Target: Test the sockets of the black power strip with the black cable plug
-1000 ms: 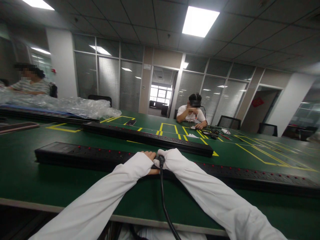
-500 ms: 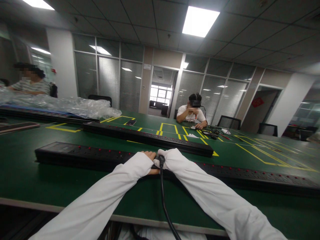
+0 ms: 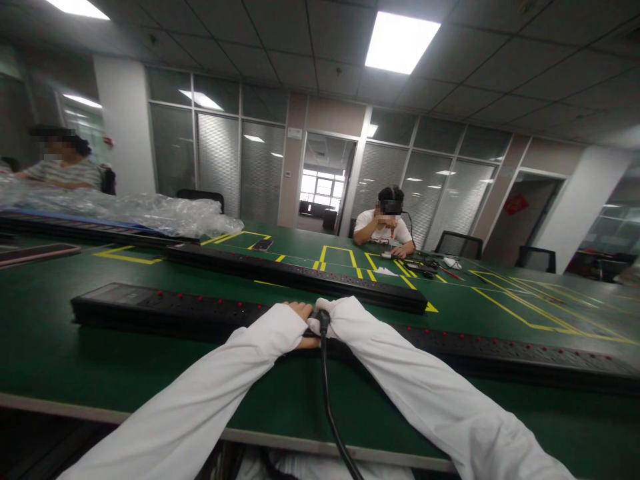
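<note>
Centre of the frame: the right hand's (image 3: 325, 307) fingers grip a black plug (image 3: 325, 323) against the near power strip (image 3: 175, 311); the left hand's (image 3: 301, 311) fingers clasp that strip on the table (image 3: 75, 367).

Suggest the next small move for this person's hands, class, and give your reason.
Probably a gentle downward press by the right hand on the black plug: the right hand grips it over the near power strip, and the left hand clasps the strip alongside. The fingers hide whether the plug is fully seated.
</note>
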Demonstrator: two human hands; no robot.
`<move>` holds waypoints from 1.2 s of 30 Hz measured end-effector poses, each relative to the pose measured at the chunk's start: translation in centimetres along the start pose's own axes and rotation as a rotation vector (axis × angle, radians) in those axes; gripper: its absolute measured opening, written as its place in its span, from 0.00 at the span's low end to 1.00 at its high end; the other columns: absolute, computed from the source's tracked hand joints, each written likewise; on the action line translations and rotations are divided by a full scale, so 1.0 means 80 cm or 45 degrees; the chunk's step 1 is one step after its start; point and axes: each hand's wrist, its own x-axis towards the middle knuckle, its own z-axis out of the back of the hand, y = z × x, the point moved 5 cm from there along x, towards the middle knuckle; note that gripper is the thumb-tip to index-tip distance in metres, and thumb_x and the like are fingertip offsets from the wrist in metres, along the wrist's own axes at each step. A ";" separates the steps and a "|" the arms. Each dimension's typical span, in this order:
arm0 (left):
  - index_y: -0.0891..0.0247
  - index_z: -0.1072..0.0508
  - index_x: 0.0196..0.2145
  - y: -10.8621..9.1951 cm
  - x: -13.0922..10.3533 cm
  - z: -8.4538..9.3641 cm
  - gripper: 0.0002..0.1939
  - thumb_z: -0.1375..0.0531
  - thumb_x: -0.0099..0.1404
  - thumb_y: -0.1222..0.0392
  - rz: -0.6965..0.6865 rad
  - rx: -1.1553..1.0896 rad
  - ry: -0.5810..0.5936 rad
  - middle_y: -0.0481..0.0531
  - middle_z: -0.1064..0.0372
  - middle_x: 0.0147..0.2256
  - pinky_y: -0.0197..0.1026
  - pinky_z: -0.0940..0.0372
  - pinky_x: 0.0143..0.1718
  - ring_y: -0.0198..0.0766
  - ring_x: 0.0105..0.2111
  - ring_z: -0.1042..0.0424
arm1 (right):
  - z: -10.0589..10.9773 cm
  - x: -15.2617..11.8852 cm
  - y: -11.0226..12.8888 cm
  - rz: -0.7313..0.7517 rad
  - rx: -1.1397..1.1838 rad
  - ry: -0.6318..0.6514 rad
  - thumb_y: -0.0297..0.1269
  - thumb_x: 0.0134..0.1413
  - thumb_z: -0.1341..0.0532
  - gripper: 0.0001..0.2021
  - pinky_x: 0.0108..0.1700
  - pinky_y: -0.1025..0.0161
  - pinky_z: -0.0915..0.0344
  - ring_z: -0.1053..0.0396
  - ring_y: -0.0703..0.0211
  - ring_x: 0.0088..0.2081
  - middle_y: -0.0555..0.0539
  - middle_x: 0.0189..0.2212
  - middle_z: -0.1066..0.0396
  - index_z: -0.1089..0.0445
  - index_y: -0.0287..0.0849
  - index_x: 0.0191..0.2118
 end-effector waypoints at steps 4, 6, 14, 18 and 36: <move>0.62 0.38 0.39 -0.001 -0.002 0.004 0.31 0.49 0.45 0.34 -0.015 -0.016 -0.030 0.55 0.34 0.34 0.46 0.42 0.37 0.47 0.36 0.34 | -0.001 0.000 0.000 0.000 -0.007 -0.005 0.53 0.45 0.49 0.20 0.26 0.72 0.56 0.48 0.73 0.22 0.53 0.21 0.40 0.38 0.41 0.35; 0.61 0.38 0.39 0.000 -0.002 0.004 0.31 0.48 0.45 0.35 -0.008 -0.013 -0.008 0.54 0.34 0.34 0.46 0.42 0.37 0.48 0.36 0.34 | -0.001 0.000 0.000 0.001 -0.006 -0.006 0.53 0.45 0.49 0.19 0.26 0.72 0.56 0.48 0.73 0.22 0.53 0.21 0.40 0.38 0.41 0.35; 0.62 0.38 0.38 0.001 0.002 -0.002 0.31 0.48 0.44 0.35 0.002 0.002 -0.001 0.55 0.34 0.34 0.47 0.42 0.36 0.49 0.36 0.34 | -0.001 0.000 0.002 0.009 0.017 -0.007 0.49 0.48 0.51 0.16 0.26 0.73 0.55 0.47 0.74 0.22 0.54 0.22 0.39 0.39 0.40 0.33; 0.62 0.38 0.38 0.001 0.003 -0.004 0.32 0.49 0.43 0.34 0.008 0.002 -0.001 0.56 0.34 0.34 0.48 0.42 0.36 0.49 0.36 0.34 | -0.001 0.000 0.003 0.004 0.018 -0.006 0.48 0.49 0.50 0.16 0.27 0.73 0.54 0.46 0.74 0.23 0.53 0.22 0.38 0.39 0.39 0.33; 0.62 0.38 0.36 0.004 0.003 -0.008 0.31 0.49 0.43 0.33 -0.016 0.035 -0.028 0.55 0.34 0.33 0.47 0.42 0.33 0.48 0.34 0.34 | 0.002 -0.002 0.000 0.054 -0.022 -0.081 0.51 0.46 0.47 0.20 0.29 0.71 0.45 0.40 0.71 0.25 0.52 0.25 0.36 0.38 0.39 0.38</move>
